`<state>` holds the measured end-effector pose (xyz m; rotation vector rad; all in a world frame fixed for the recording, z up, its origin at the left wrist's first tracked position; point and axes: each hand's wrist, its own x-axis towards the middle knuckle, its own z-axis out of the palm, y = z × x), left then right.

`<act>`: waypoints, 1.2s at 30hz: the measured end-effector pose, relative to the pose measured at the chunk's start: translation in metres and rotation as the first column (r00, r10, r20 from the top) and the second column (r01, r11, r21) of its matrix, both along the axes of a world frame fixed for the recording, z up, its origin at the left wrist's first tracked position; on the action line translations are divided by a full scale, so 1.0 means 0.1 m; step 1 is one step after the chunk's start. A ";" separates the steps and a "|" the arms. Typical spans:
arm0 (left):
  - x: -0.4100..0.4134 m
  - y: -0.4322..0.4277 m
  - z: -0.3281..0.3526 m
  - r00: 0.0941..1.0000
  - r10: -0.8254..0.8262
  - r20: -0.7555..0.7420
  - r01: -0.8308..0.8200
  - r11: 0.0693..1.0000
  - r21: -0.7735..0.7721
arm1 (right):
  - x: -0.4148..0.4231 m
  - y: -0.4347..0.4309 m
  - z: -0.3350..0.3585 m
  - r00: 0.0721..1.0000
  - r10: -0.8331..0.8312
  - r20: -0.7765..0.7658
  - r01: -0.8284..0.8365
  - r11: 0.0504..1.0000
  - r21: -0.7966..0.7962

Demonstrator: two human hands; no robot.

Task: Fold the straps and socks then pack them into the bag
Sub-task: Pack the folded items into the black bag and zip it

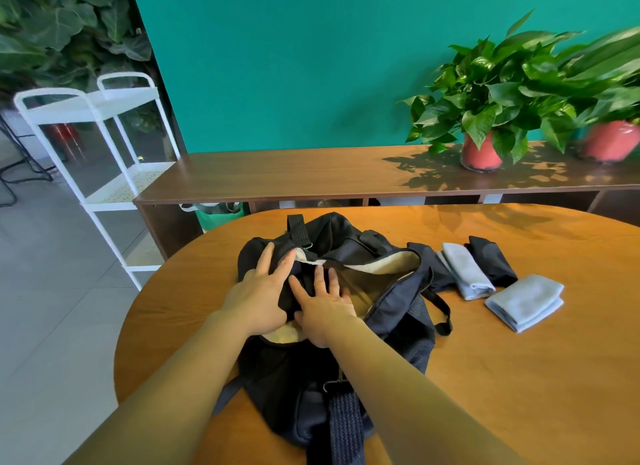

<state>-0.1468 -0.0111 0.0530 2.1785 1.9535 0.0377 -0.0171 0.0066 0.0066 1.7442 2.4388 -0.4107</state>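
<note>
A round orange-brown table fills the lower frame, behind it a long dark sideboard carries two red-potted plants at upper right, a white cart stands left, and a teal wall spans the top.

Bag mid-table, folded cloths just right of it, potted plants on sideboard behind.

Two bare forearms are showing uncovered along their whole visible length, from the bottom edge up to the wrists. The bare left hand and bare right hand are showing uncovered skin throughout, fingers included.
</note>
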 end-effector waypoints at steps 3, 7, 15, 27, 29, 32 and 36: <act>0.04 -0.07 0.10 0.998 0.002 -0.058 -0.002 1.000 0.009 | 0.09 -0.16 0.10 0.998 0.040 -0.050 -0.039 0.999 0.033; 0.22 -0.21 0.24 0.992 0.006 -0.123 -0.001 0.999 0.042 | 0.30 -0.44 0.24 0.989 0.111 -0.093 -0.094 0.980 0.178; 1.14 -0.44 0.29 0.986 -0.140 -0.094 0.159 0.957 0.242 | 1.27 -0.73 0.43 0.955 0.206 -0.212 -0.011 0.742 0.671; 2.74 -0.38 0.03 0.914 -0.397 -0.082 0.405 0.882 0.243 | 3.13 -0.73 0.02 0.967 -0.230 -0.105 0.252 0.828 0.501; 2.88 -0.35 -0.05 0.908 -0.414 -0.057 0.418 0.893 0.167 | 3.29 -0.64 -0.05 0.974 -0.226 0.022 0.193 0.874 0.446; 3.00 -0.29 -0.15 0.905 -0.424 -0.023 0.425 0.902 0.074 | 3.42 -0.49 -0.09 0.969 -0.194 0.154 0.128 0.925 0.358; 3.03 -0.20 -0.25 0.907 -0.420 -0.022 0.420 0.907 0.009 | 3.46 -0.31 -0.15 0.975 -0.150 0.165 0.090 0.942 0.325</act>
